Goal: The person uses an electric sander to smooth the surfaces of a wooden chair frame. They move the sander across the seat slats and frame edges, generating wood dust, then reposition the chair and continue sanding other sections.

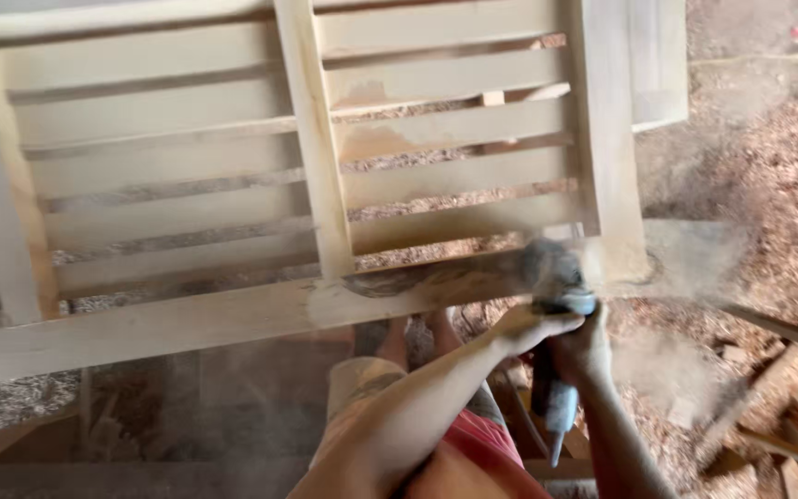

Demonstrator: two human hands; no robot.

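Grasping a grinder [556, 314] — both hands, left [530, 325] and right [584, 346] — against a slatted wooden frame [316, 166].

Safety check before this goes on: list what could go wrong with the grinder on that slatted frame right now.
1. Both hands, left hand and right hand, sit close behind the spinning head of the angle grinder; a kick at the corner joint of the wooden slatted frame could likely jerk it toward them.
2. Dust billows off the cut, so sight may suffer.
3. Bare feet stand right under the work.
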